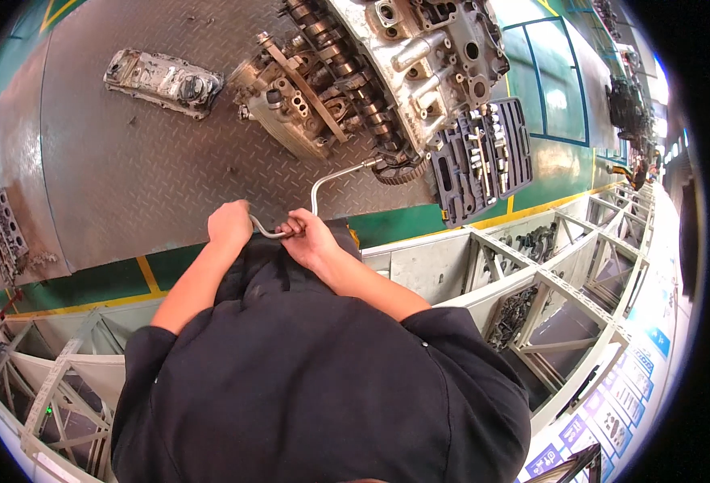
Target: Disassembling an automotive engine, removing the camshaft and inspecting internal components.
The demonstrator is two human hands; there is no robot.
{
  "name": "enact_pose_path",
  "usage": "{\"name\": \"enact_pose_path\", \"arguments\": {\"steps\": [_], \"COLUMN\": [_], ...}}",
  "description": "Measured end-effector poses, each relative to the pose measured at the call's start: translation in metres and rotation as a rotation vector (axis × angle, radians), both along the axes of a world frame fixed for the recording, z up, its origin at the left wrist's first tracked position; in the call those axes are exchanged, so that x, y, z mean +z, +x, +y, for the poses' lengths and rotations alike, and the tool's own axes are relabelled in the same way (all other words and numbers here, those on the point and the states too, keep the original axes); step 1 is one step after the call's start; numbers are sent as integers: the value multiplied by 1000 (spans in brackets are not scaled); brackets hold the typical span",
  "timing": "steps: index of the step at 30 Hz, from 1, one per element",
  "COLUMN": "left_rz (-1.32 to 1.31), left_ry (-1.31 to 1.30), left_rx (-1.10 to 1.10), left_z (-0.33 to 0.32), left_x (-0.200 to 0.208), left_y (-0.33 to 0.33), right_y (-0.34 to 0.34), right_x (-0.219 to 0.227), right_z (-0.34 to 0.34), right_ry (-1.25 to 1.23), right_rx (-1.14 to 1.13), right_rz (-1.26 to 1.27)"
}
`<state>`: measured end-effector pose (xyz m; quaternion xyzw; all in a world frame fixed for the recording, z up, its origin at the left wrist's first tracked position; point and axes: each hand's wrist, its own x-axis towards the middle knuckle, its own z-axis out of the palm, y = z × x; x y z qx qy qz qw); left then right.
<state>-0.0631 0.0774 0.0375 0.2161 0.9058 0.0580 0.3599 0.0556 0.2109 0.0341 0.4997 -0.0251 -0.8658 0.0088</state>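
Note:
A bent steel speed brace (pixel 323 179) runs from my hands up to the near end of an engine cylinder head (pixel 443 64). My left hand (pixel 230 224) is closed in a fist round the brace's rear end. The fingers of my right hand (pixel 308 235) wrap its cranked middle. The brace's far tip meets the head beside a toothed pulley (pixel 399 173); the fastener there is too small to make out. Along the head's left side lies an exposed camshaft (pixel 347 68). Left of that sits a dirty metal engine part with a bracket (pixel 295 97).
A valve cover (pixel 162 80) lies at the far left of the metal tread-plate surface (pixel 162 169). An opened socket case (pixel 484 161) stands right of the cylinder head. More engine parts (pixel 1 229) sit at the left edge. Pale metal frames (pixel 564 249) run along the right.

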Motion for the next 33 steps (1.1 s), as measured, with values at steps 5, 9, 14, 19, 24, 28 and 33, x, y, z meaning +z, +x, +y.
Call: {"name": "enact_pose_path", "arguments": {"steps": [5,9,14,19,24,28,33], "left_rz": [-500,-804,-233,-80,-464,-559,-379], "left_ry": [299,33,0,127,311,721,829], "left_rx": [220,284,50,46,-38,266,447], "left_z": [-15,-2,16,32,-11,12,114], "left_x": [-51,-5,24,23,35,51,0], "left_y": [53,42,12,-11,-19,-34,-26], "right_y": [-74,-33,1,-24,-10,26,92], "right_x": [-19,-79,-33,2,20,30,82], "right_z": [-4,1,12,35,16,32,76], "right_ry": [61,121,252,305,293,674,1163], "right_rx": [-36,21,92,89,128,390,790], "right_rz": [2,-132,-334,-118,-75,-222,-240]}}
